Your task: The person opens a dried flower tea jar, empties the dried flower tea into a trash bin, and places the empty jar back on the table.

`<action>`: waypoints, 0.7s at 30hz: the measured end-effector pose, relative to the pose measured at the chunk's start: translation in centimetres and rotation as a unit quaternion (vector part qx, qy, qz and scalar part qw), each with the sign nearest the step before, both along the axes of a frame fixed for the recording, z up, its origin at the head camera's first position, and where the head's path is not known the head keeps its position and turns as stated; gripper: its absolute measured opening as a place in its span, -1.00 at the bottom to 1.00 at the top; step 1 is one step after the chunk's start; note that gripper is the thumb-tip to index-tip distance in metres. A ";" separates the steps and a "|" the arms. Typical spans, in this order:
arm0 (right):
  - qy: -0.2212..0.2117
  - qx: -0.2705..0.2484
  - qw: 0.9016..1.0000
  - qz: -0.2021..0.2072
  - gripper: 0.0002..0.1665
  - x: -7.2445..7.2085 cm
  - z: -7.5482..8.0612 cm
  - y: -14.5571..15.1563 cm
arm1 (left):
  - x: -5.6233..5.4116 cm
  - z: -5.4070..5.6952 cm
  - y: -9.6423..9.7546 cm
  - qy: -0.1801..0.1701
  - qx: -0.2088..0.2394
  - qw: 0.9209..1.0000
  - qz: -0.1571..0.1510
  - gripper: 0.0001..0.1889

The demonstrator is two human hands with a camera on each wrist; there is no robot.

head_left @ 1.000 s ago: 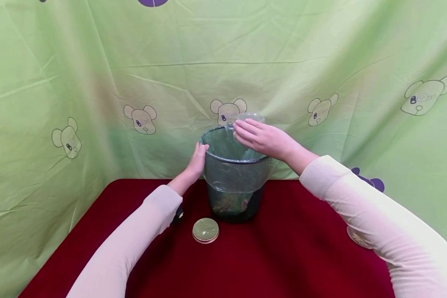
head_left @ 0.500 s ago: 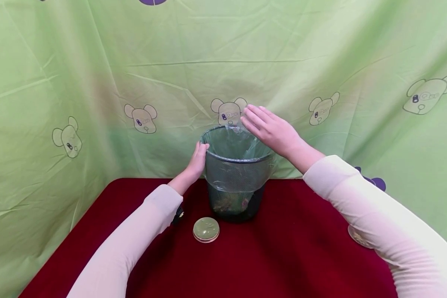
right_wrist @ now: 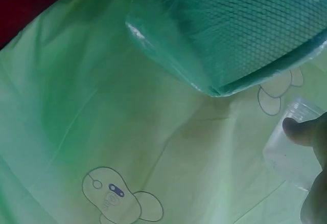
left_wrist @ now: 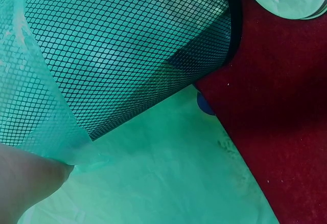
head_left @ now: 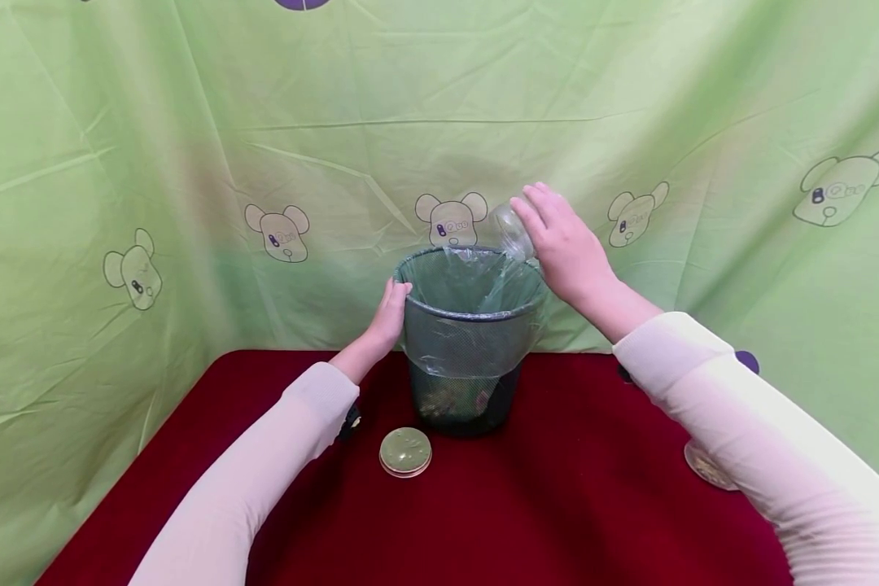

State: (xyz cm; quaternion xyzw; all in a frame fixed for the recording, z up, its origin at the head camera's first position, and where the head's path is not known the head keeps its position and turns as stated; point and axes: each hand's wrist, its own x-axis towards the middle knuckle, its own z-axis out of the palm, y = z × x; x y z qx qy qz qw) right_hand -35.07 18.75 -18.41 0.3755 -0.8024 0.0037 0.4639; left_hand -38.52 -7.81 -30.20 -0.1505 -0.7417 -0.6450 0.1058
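Note:
A black mesh wastebasket point(head_left: 461, 346), lined with a thin translucent bag point(head_left: 447, 281), stands upright on the red tablecloth. My left hand point(head_left: 387, 317) grips its left rim, the thumb over the edge; the left wrist view shows the mesh side and part of that hand. Above the basket's right rim, my right hand point(head_left: 567, 244) holds a clear plastic jar point(head_left: 511, 231), tilted with its mouth toward the basket. The thumb presses on the jar point(right_wrist: 286, 155) in the right wrist view. Some light and brownish contents show through the mesh near the bottom.
In front of the basket a round gold-coloured lid point(head_left: 406, 452) lies on the red tablecloth point(head_left: 527, 505). A clear round item with brownish contents point(head_left: 706, 465) is partly hidden by the right sleeve. A green printed curtain point(head_left: 322, 163) hangs behind and at both sides.
My right hand has moved up and to the right from over the basket's mouth, turning the jar from near level to a tilt. The left hand has stayed on the rim.

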 end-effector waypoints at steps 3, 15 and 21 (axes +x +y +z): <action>-0.017 -0.023 0.999 -0.014 -0.14 0.4 0.2 0.4 | -0.1 0.0 -0.1 -0.002 -0.003 1.000 -0.002 -0.36; -0.137 -0.163 0.975 -0.056 0.03 1.9 0.5 1.5 | 0.1 0.0 -0.1 -0.002 -0.005 1.000 0.000 -0.34; -0.189 -0.224 0.953 -0.070 0.03 2.6 0.4 2.0 | 0.1 0.0 -0.2 -0.009 -0.008 1.000 -0.002 -0.28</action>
